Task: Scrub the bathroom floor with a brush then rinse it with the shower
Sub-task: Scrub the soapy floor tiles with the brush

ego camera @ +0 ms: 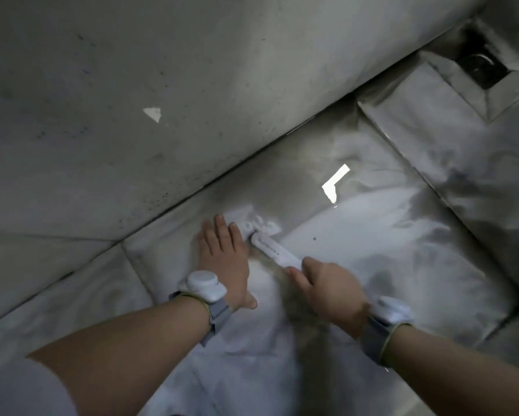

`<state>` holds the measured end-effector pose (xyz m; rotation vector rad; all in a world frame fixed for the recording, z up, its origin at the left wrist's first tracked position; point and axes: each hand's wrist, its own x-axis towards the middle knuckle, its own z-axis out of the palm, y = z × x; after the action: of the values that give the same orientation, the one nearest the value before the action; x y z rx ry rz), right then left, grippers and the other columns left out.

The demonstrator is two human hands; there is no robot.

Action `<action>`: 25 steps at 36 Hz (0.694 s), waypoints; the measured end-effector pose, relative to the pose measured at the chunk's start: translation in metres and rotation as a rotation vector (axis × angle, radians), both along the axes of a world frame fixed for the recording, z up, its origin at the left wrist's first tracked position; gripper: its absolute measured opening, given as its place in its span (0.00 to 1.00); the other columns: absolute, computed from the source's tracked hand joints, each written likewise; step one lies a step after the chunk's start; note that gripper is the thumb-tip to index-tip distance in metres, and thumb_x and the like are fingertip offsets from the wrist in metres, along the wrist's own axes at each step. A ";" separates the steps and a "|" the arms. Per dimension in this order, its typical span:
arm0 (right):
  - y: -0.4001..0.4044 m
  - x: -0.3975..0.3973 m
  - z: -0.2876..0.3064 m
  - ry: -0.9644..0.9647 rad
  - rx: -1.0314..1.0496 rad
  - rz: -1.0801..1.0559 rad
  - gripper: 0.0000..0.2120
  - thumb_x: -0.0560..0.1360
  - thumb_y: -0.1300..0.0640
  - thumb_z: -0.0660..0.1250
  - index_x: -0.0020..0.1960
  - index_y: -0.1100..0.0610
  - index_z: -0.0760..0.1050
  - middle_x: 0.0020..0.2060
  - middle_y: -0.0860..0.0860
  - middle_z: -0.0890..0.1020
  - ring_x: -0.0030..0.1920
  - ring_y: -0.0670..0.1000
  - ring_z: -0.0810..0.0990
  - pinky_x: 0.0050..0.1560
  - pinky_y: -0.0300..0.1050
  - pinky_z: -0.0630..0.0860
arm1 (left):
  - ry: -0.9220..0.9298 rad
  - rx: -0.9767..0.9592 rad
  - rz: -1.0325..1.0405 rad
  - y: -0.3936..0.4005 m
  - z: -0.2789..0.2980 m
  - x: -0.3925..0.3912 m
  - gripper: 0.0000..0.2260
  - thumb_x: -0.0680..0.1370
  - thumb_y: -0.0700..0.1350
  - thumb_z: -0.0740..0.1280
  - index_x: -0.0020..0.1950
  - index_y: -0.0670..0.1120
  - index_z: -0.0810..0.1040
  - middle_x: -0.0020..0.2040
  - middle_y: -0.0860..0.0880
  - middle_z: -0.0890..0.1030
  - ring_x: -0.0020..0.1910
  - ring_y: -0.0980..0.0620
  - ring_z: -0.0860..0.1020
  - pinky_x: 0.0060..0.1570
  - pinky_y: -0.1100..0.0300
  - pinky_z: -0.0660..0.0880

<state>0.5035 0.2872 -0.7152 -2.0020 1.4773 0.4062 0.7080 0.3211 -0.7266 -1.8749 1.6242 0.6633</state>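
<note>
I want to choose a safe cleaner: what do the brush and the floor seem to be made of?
Brush: probably white plastic, smooth and matte, with moulded lettering on the handle. Floor: likely glazed tile or moulded panel; it is glossy, wet, and reflects light, with raised seams.

White brush (pixel 264 240) head-down on wet grey floor (pixel 372 235), near wall.

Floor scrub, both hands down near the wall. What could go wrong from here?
1. The left hand lies flat on the wet, foamy floor; if it carries weight, it may slip.
2. Its fingertips sit right beside the brush that the right hand grips, so a stroke could hit them.
3. The brush head works close to the wall; a push could knock it.
</note>
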 end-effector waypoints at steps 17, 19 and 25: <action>0.023 0.038 0.008 -0.009 -0.046 -0.177 0.29 0.78 0.29 0.52 0.40 0.56 0.67 0.39 0.55 0.80 0.46 0.61 0.80 0.40 0.50 0.70 | -0.115 -0.057 0.263 0.070 0.012 0.081 0.70 0.60 0.84 0.60 0.81 0.37 0.36 0.81 0.32 0.39 0.80 0.31 0.45 0.77 0.34 0.47; 0.047 0.059 0.007 0.017 -0.031 0.020 0.27 0.78 0.29 0.53 0.41 0.52 0.67 0.42 0.54 0.83 0.47 0.60 0.81 0.43 0.49 0.72 | -0.115 -0.027 0.265 0.070 0.008 0.084 0.71 0.59 0.84 0.60 0.81 0.36 0.36 0.81 0.31 0.40 0.80 0.30 0.46 0.77 0.35 0.48; -0.017 0.024 -0.004 0.032 -0.081 0.105 0.30 0.77 0.27 0.50 0.40 0.53 0.67 0.36 0.51 0.78 0.45 0.59 0.81 0.39 0.47 0.70 | -0.112 0.024 0.293 0.063 -0.002 0.080 0.77 0.54 0.83 0.66 0.78 0.33 0.32 0.79 0.29 0.37 0.79 0.28 0.44 0.78 0.35 0.45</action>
<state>0.5271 0.2698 -0.7189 -2.1528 1.4321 0.4304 0.7878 0.3836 -0.7285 -2.1143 1.2794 0.6798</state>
